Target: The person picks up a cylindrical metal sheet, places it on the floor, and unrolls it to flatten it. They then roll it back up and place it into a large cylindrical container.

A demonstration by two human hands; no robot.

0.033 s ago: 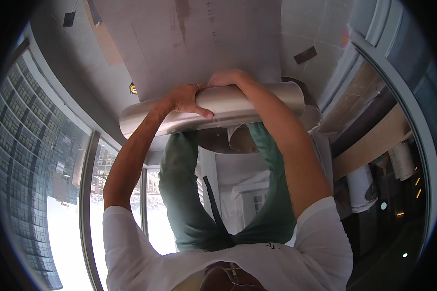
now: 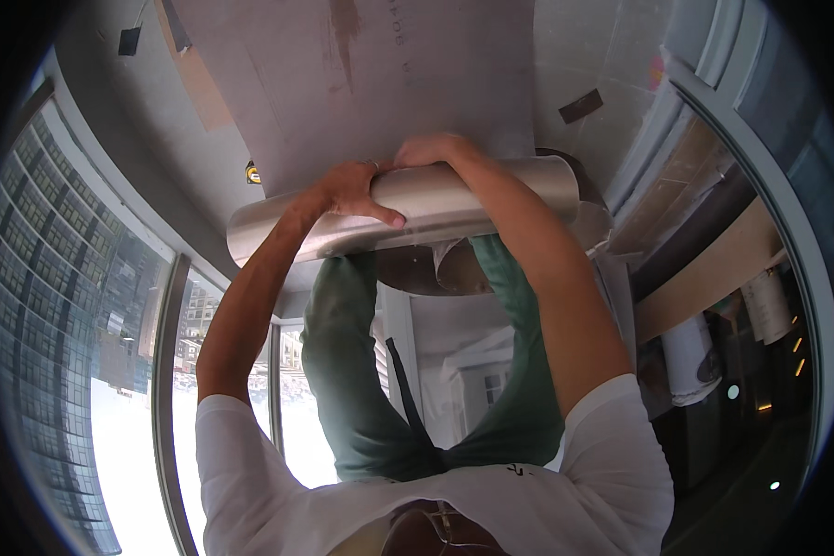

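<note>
A partly rolled, brownish-grey sheet (image 2: 463, 79) stretches away from me over the floor. Its near end forms a thick, smooth, shiny roll (image 2: 273, 222) lying crosswise in front of my legs. Over the roll's top, left of the middle, my left hand (image 2: 350, 190) is wrapped, thumb spread toward me and fingers reaching over the far side, where their tips are hidden. My right hand (image 2: 428, 150) touches the far side of the roll, close to the left fingers. It is smeared, so its fingers do not show clearly.
Brown curved material (image 2: 408, 271) lies beneath the roll, between my legs. A tape measure (image 2: 253, 172) sits beyond the roll's left end. Small dark pieces (image 2: 581, 106) lie on the floor. Windows (image 2: 65, 306) stand at the left, and a glass panel (image 2: 713, 278) with rolls behind it at the right.
</note>
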